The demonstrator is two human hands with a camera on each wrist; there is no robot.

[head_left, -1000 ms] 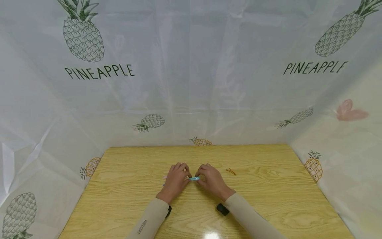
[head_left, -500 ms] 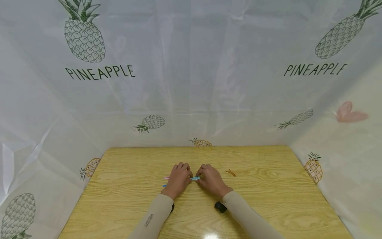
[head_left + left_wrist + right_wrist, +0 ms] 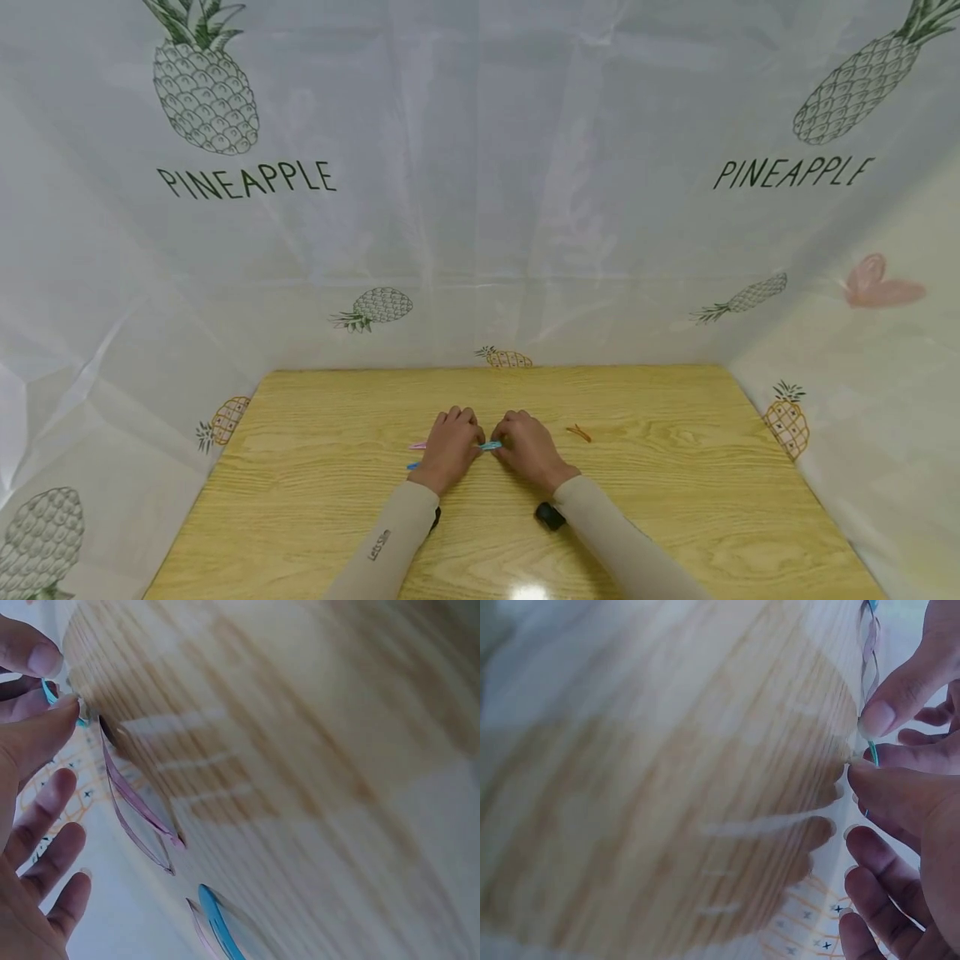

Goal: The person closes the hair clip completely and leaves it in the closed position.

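Note:
In the head view, my left hand (image 3: 452,446) and right hand (image 3: 527,448) meet low over the middle of the wooden table. Between them is a light blue snap hair clip (image 3: 491,446), its ends pinched by thumb and fingers of both hands. Most of that teal clip (image 3: 874,752) is covered by fingertips in the right wrist view. A pink hair clip (image 3: 139,799) with its two arms spread lies beside my left hand. Nearer to me is a blue hair clip (image 3: 217,922), partly hidden by that hand in the head view.
An orange-brown hair clip (image 3: 579,432) lies on the table (image 3: 675,500) to the right of my right hand, its arms spread. White pineapple-print sheeting (image 3: 480,208) walls the back and sides. Black wrist devices (image 3: 550,516) sit under the sleeves.
My left hand has shifted slightly right and turned, so more of the pink and blue clips shows. Both hands keep their pinch on the light blue clip, which stays nearly in place.

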